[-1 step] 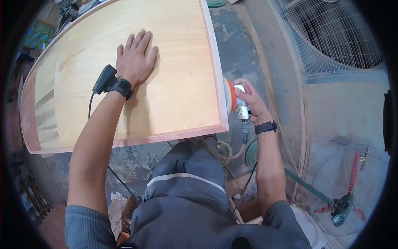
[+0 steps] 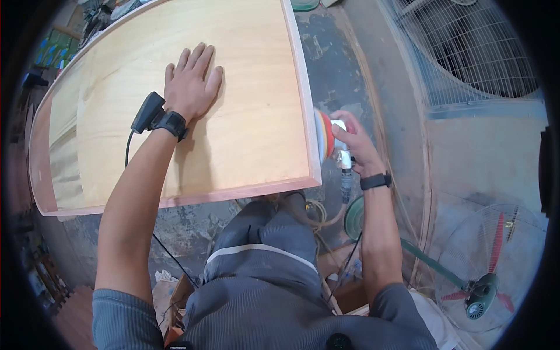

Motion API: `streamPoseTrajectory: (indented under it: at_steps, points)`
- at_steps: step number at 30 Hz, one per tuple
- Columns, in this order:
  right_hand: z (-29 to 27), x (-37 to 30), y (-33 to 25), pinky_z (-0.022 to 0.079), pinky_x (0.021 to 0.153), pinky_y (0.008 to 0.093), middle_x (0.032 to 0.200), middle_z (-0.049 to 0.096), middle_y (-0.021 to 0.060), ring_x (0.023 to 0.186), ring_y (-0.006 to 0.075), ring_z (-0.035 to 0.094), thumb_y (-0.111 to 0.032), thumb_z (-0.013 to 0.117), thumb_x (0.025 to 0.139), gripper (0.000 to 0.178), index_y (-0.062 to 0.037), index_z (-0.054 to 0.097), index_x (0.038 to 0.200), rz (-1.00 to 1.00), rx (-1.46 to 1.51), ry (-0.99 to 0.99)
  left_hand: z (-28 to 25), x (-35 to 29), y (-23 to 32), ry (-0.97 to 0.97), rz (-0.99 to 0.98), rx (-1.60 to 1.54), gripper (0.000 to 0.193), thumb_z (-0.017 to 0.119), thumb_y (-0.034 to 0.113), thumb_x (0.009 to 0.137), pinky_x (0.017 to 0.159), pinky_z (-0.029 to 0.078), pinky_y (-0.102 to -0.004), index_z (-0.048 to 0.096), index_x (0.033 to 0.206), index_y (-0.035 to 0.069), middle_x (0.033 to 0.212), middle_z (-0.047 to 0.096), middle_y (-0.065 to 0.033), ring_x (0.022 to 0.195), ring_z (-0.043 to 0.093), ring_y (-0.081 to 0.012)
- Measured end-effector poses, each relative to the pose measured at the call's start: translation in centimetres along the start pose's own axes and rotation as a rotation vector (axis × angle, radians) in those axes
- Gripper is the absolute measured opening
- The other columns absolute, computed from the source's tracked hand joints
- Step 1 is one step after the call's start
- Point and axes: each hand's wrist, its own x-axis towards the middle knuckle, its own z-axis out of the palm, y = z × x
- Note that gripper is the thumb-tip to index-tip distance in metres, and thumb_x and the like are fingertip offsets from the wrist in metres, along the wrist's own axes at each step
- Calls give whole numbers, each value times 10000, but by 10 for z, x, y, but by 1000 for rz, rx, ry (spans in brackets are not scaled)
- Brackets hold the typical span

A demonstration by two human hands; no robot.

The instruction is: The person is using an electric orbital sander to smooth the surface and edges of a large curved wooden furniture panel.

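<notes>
The right hand [image 2: 359, 146] is wrapped around the white body of a hose-fed disc sander [image 2: 344, 159], its grip closed on the tool from the right, with the thumb toward the pad. The sander's round red-and-yellow pad [image 2: 328, 137] lies just left of the grip, facing the outer side of the right rim [image 2: 304, 99] of a rimmed wooden panel [image 2: 251, 128]; I cannot tell whether pad and rim touch. A grey hose [image 2: 346, 189] runs from the tool's near side. The panel spreads left of the right hand and beneath the left hand [image 2: 192, 87], which rests palm down on its face, fingers flat and slightly spread. At the near right is a green fan [image 2: 482, 296] with red blades
</notes>
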Motion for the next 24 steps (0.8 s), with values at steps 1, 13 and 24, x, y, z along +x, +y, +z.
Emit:
streamPoseTrajectory:
  at_steps: [1, 13, 24]
  points:
    - [9, -7, -13, 542, 648, 292, 978, 609, 1, 855, 94, 635, -275, 863, 863, 438, -113, 616, 1187, -144, -204, 64, 0, 1, -1, -9, 2, 8, 645, 422, 517, 1051, 1265, 189, -546, 398, 1615, 206, 1700, 337, -43, 1579, 259, -320]
    - [68, -6, -78, 577, 787, 430, 1026, 631, 115, 868, 342, 695, -259, 845, 777, 470, -151, 631, 1181, -668, -1278, 264, -5, 0, -3, -25, -18, -33, 641, 446, 508, 1050, 1265, 186, -537, 417, 1607, 190, 1690, 357, -64, 1580, 258, -318]
    - [2, 61, -31, 548, 712, 316, 945, 620, 2, 887, 114, 641, -284, 848, 899, 410, -90, 613, 1174, -30, 40, -59, -7, -3, 0, -4, 2, -6, 639, 446, 482, 1044, 1259, 190, -526, 419, 1603, 173, 1684, 367, -66, 1572, 274, -326]
